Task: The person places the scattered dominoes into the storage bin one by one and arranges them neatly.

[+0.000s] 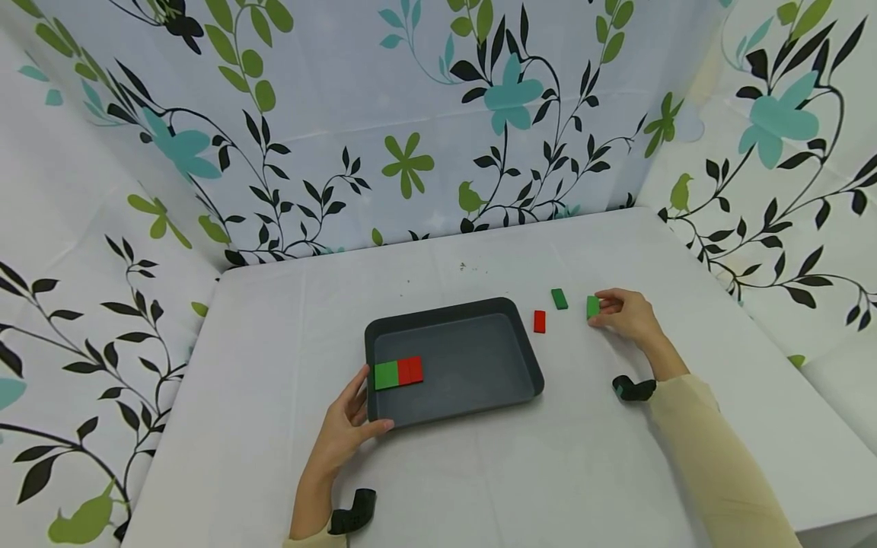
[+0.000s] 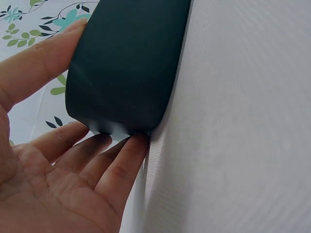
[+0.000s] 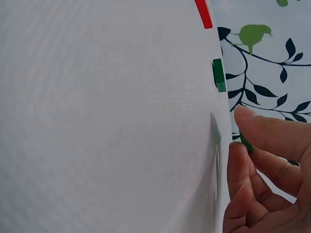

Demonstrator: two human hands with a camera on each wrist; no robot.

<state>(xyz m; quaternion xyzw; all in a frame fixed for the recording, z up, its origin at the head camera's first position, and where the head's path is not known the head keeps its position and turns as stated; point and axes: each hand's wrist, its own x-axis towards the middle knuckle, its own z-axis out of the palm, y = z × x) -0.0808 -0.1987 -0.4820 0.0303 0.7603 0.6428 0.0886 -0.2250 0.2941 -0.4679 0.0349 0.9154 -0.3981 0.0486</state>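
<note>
A dark grey rectangular tray (image 1: pixel 473 358) lies on the white table. Inside, at its left end, a green block (image 1: pixel 387 374) and two red blocks (image 1: pixel 410 370) sit side by side. My left hand (image 1: pixel 348 421) grips the tray's near left corner, thumb along the front side and fingers against the left one; the left wrist view shows the fingertips (image 2: pixel 140 141) at its lower edge. To the right of the tray, my right hand (image 1: pixel 626 313) pinches a green block (image 1: pixel 592 307) between thumb and fingers. In the right wrist view the fingers mostly hide this block (image 3: pixel 246 143).
Between the tray and my right hand lie a loose red block (image 1: pixel 540 321) and a dark green block (image 1: pixel 559 298). Black wrist-worn devices (image 1: pixel 633 388) are on both forearms. A leaf-patterned curtain (image 1: pixel 425 122) stands behind and beside the table.
</note>
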